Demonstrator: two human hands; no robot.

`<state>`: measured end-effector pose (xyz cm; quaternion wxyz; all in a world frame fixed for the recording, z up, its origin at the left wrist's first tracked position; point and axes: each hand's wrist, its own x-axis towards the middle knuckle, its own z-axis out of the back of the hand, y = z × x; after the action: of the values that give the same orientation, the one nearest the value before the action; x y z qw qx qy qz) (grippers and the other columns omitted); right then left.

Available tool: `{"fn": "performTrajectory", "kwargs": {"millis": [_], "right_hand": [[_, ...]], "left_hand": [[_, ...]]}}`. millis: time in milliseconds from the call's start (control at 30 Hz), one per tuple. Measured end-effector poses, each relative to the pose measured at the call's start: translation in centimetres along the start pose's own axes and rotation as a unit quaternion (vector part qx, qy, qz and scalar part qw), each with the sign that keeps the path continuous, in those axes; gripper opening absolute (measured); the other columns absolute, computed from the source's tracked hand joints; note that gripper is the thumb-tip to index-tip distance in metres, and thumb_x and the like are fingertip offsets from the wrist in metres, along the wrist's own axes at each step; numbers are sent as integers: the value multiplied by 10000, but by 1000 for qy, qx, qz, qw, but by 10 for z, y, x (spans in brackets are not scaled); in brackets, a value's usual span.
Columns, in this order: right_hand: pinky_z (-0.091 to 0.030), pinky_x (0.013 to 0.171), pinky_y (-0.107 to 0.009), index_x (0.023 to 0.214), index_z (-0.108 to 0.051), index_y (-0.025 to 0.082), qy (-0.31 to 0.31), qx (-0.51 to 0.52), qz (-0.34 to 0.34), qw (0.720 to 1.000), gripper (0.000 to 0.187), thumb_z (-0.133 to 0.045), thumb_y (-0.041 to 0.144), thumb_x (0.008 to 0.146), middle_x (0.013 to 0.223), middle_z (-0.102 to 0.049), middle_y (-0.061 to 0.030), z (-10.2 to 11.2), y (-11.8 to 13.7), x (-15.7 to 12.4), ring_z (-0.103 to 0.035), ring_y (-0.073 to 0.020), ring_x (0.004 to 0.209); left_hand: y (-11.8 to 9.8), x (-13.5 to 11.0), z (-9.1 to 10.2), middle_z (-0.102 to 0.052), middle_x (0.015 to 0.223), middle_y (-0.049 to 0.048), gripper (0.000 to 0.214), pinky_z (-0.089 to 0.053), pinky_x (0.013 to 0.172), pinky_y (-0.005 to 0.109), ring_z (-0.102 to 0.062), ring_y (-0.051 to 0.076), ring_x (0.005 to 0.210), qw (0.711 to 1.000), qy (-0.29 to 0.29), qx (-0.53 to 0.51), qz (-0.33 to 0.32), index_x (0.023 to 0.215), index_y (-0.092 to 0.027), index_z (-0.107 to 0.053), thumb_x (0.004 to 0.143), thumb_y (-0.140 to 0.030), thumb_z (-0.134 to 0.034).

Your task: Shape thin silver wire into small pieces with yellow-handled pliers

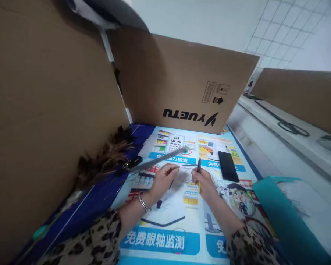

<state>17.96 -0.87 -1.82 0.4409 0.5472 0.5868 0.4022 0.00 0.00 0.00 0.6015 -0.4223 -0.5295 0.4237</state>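
My right hand (205, 182) is wrapped round a yellow-handled tool (199, 165) whose dark, pointed head sticks up; whether it is pliers or scissors I cannot tell. Opposite it, my left hand (163, 179) has thumb and fingers pinched together. Anything between those fingertips is too fine to make out. Short dark thin pieces (189, 165) lie or hang between the two hands. Just beyond the left hand, a bundle of long, thin grey wires (162, 158) lies slantwise on the printed table cover (165, 209).
A black phone (228, 166) lies right of my right hand. Brown feathers (105, 158) run along the left cardboard wall (49, 92). Another cardboard panel (182, 81) stands at the back. A teal box (287, 217) is at right, near wire rings (244, 203).
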Motion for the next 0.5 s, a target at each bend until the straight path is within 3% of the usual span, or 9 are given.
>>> {"fn": "performTrajectory", "kwargs": {"millis": [500], "right_hand": [[-267,467,-211,761,-533,176,2,-24,9,1000,170,-608,322,720,520,-424,51,-4,2,-3,-352,-65,477]], "left_hand": [[-8,0,4,-573,775,35,100,-429,683,255,-527,133,732,995,30,72,-67,785,-153,-603,787,-169,-505]]}}
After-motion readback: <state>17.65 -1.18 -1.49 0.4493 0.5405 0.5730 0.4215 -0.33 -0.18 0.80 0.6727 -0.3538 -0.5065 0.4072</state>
